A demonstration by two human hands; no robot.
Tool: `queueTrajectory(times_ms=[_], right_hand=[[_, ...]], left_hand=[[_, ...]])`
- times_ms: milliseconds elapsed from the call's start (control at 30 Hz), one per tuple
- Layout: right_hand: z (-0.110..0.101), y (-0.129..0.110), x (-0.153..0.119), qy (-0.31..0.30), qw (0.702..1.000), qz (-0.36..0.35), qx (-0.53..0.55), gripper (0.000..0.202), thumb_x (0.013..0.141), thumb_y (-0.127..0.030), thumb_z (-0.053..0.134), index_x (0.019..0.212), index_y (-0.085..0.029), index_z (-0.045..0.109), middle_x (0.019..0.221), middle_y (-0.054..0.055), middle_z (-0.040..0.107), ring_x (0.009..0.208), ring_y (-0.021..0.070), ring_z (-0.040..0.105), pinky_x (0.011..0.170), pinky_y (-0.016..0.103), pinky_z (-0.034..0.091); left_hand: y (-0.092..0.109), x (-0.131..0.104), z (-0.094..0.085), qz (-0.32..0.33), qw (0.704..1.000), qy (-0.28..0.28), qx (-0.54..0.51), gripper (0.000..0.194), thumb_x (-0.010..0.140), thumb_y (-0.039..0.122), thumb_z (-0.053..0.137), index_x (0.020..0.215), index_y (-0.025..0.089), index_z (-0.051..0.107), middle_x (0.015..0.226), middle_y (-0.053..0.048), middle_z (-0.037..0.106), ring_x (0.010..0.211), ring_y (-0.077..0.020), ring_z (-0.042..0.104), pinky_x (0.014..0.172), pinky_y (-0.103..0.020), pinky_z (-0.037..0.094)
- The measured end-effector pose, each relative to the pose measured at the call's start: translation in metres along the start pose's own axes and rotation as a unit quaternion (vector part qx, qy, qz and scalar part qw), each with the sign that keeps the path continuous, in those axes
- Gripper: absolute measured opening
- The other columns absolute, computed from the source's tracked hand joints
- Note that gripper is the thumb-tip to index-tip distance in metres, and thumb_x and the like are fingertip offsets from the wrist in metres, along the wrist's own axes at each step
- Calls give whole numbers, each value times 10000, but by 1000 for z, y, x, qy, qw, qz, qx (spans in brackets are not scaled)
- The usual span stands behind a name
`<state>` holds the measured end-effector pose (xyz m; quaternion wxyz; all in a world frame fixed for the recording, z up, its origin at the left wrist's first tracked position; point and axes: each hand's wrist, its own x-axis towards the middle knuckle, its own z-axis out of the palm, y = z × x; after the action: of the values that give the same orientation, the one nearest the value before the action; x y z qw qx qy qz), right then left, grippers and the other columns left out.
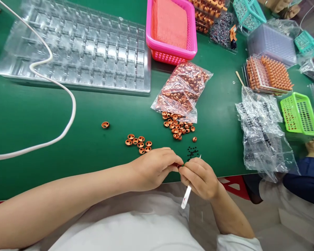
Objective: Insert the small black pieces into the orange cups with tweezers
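My left hand [153, 169] is closed, thumb and fingertips pinched on a small copper-coloured part [179, 166] that is mostly hidden. My right hand [201, 177] meets it there, its fingertips touching the same spot. Across the right palm lie white tweezers [186, 197], the broad end pointing down and the thin tip rising past the fingers. Just beyond the right hand, tiny black pieces [192, 151] are scattered on the green table [89, 108]. Several copper-coloured cups with holes [135, 141] lie beyond my left hand, and a single cup [105, 124] sits farther left.
A clear bag of copper-coloured parts [184, 87] spills a loose pile [176, 127]. Behind it stands a pink basket [192, 35]. A clear moulded tray [94, 83] and white cable [72, 104] are left. Plastic bags [264, 139], a green basket [299, 113] and a person's sleeve [306, 177] are right.
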<state>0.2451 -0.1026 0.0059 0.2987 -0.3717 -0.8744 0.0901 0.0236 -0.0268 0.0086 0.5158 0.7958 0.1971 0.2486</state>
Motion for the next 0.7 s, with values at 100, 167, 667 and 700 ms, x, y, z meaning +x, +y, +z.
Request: queueTrajectory(times_ms=[100,167,667,700], right_hand=[[2,-3,-3,59,998,19,13,320,897,-20,668,1200,-116,642,870,68,711,751,165,630,647,302,573],[3,-6,-4,84,996,26,16,337,888,-7,675,1207,-111,644,875,68,718,748,161,646,658,297,586],[1,-7,-12,58,998,25,-8,408,898,-31,673,1288,-148,647,919,64,732,786,177,672,652,319,581],[1,-7,-14,44,999,18,-14,386,910,-42,659,1282,-142,654,923,70,731,792,185,672,650,328,575]], left_hand=[[0,1,-1,-11,1000,8,-24,141,1031,130,545,1046,155,683,903,-50,744,823,-161,677,751,-238,535],[0,0,-1,-17,999,10,-34,145,1028,140,550,1049,161,692,901,-49,744,817,-158,686,743,-233,540],[-1,0,-1,-10,1000,-5,-15,161,1047,166,519,1066,167,680,924,-59,750,853,-174,674,774,-263,545],[0,0,-1,-4,1000,-7,-9,163,1050,158,514,1070,165,675,928,-61,749,853,-175,669,776,-265,544]])
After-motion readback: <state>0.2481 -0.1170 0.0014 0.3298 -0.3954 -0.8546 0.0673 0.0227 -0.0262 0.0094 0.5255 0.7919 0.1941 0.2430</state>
